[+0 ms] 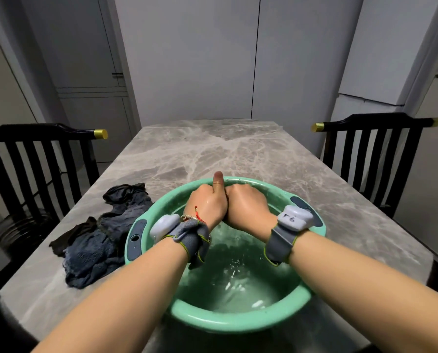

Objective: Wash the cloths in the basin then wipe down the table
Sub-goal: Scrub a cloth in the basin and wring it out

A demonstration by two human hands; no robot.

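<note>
Both hands are balled into fists and jammed knuckle to knuckle over the basin, left hand with its thumb sticking up toward 12 o'clock, right hand tucked against it. The fingers curl under, so I honestly can't tell if there's a cloth squeezed in there.

My worry is the water. It's choppy, so a hard wring could slop it over the rim onto the table. The basin also sits close to the table's 6 o'clock edge, so leaning on it might shove it off.

The rest of the cloths are a dark heap at the basin's 9 o'clock, touching its rim. The heap's long axis runs roughly 1 to 7 o'clock.
</note>
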